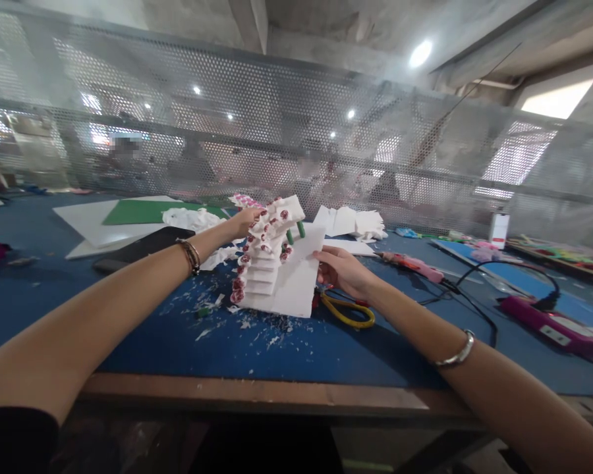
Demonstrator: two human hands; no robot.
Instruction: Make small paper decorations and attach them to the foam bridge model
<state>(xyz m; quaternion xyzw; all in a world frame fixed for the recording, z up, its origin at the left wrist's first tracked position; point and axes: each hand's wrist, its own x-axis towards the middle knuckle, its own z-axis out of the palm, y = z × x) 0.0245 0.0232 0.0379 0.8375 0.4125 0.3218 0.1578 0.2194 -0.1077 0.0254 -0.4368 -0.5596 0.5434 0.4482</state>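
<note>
A white model staircase (pixel 261 276) stands tilted in front of me, with small dark-red roses (pixel 238 284) along its left edge and green posts (pixel 301 229) near the top. It is joined to a white board (pixel 296 289). My left hand (pixel 247 222) grips the model's far upper left side; its fingertips are hidden behind it. At the board's right edge, my right hand (pixel 343 268) is closed, pinching it between thumb and fingers. Just below that hand lie scissors with yellow handles (pixel 350 313). A pink glue gun (pixel 415 264) rests to the right of it.
White scraps (pixel 271 339) litter the blue tabletop (pixel 178 342). Green sheet (pixel 138 212), dark flat case (pixel 138 249) and crumpled white paper (pixel 192 218) lie at left. A purple power strip (pixel 553 326) with a black cable and a propped phone (pixel 499 230) are at right. Perforated metal panels stand behind.
</note>
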